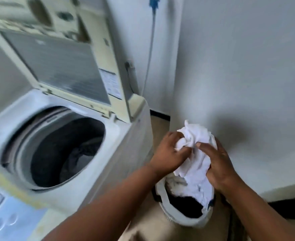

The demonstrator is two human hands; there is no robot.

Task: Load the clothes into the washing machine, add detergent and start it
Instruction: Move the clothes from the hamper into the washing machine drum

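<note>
Crumpled white cloth (193, 153), soft and bunched into folds, is held between both hands just above a round white plastic laundry basket (162, 193) that stands on the floor to the right of the machine. The left hand (167, 153) is curled round the upper left part of the bundle, with the thumb pressed into the fabric. The right hand (218, 164) is closed on the lower right side, and the cloth's loose end is seen hanging down into the basket's mouth. A small dark blue edge is visible at the bottom of the hanging fabric.

Inside the basket, a pale item and a dark item can be made out, though their kind cannot be told. The white top-loading washing machine (119, 146) is shown with its cream lid (59, 63) raised upright; dark fabric is dimly seen within the drum (68, 150), blurred by motion. The control panel (2, 216) at the lower left is cut off by the frame edge and its markings are too smeared to be read. A pale hose (150, 49) with a blue fitting is seen against the white wall (247, 66), its top cut off.
</note>
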